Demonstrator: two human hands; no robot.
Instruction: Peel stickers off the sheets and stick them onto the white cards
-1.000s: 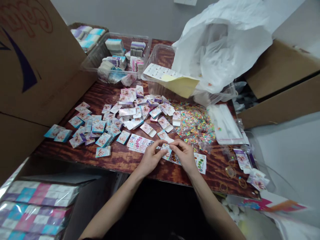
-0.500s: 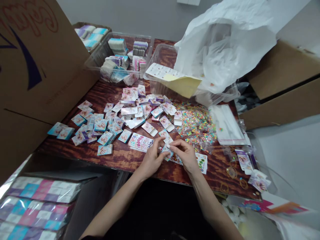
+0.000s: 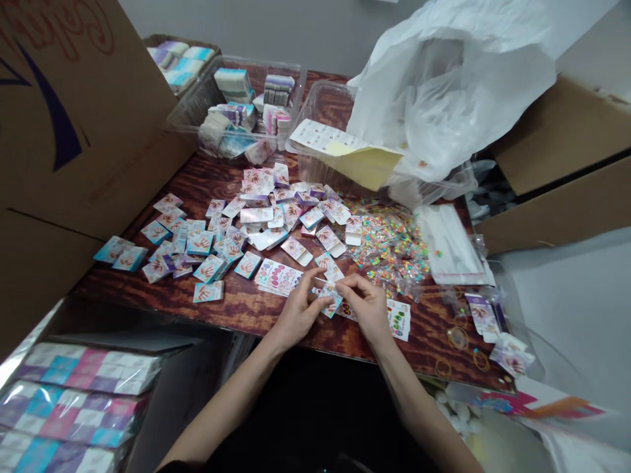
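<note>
Between my hands is a small printed cardboard box, near the table's front edge. My left hand grips its left side between thumb and fingers. At the box's upper right end, the thumb and fingertips of my right hand are pinched together on it. Sticker sheets lie under and beside my hands: one stack of sticker sheets to the left, another sheet partly hidden by my right hand. Just beyond lie small open boxes and a heap of little bags of coloured pieces.
Many small boxes are scattered at left. Behind stand a clear plastic tub of stacked cards and another clear tub with a white plastic bag. A large carton borders the left; rubber bands lie at right.
The box's upper edge now shows more plainly between my hands, and my fingers have shifted slightly on it. The whole view has moved a little; the other things lie as before.
</note>
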